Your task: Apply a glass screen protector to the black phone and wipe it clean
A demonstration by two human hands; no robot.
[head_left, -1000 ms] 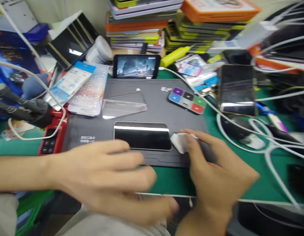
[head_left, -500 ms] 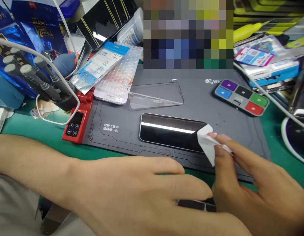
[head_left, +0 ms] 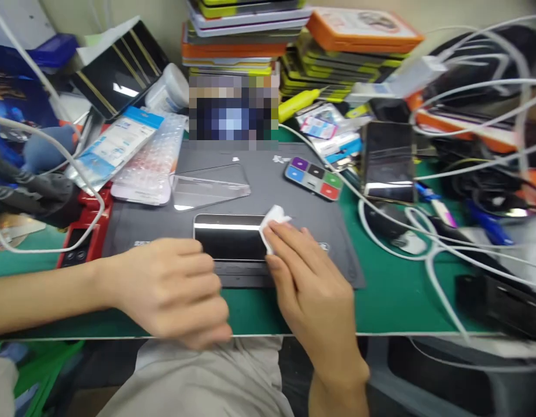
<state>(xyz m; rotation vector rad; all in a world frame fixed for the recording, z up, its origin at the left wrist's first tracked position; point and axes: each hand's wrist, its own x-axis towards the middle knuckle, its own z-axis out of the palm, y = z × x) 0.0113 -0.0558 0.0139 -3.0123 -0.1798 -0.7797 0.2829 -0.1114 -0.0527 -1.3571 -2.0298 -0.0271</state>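
Observation:
A smartphone [head_left: 227, 246] with a black, glossy screen lies face up on a dark grey work mat [head_left: 294, 231]. My right hand [head_left: 314, 289] pinches a folded white wipe [head_left: 270, 226] and presses it on the phone's right end, which the hand and wipe hide. My left hand [head_left: 176, 289] is closed in a loose fist near the phone's lower left corner, slightly blurred by motion; no object shows in it. Behind the phone rests a clear thin phone case or cover [head_left: 211, 185]. A remote-like block with coloured keys [head_left: 314, 178] sits further right on the mat.
On the left stand a red device [head_left: 88, 234], bubble-wrap packets [head_left: 149, 156] and a dark tool holder [head_left: 37, 191]. White cables [head_left: 381, 208] loop across the right side, near another phone [head_left: 388, 156]. Boxes [head_left: 246, 52] are stacked at the back. The green table's front edge [head_left: 259, 335] runs before me.
The view has pulled back and turned right. My left hand's fingers have gone from stretched to curled, and it has drawn back leftward. The wipe still touches the phone's right end.

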